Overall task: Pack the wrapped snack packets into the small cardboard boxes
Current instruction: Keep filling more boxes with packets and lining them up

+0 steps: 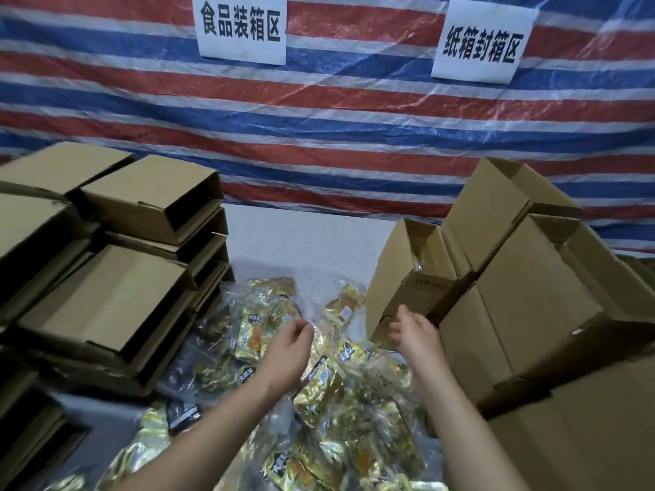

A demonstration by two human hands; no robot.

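Left hand: the left hand [289, 343] hung over the heap with fingers loosely curled, thumb and fingertips close together near the clear wrap; I could not tell whether it pinched anything.
Right hand: the right hand [413, 331] reached toward the mouth of the small box [400, 278], fingers relaxed and a little apart, holding nothing I could see.
Hands together: they were apart, with packets between them.
Snack packets: a loose heap of gold packets [329, 402] in clear wrap lay on the table [301, 239], pointing every which way, no common long axis.
Writing on packets: black patches with large characters, too blurred to read surely.
Small box: it lay on its side, open end toward the person, against the stacked boxes [531, 295] on the right.
Left stack: more boxes [106, 295] piled with open sides showing.
Signs: on the striped tarp [354, 118], one sign [242, 28] read 食品装箱区, the other sign [482, 42] read 纸箱封箱区.
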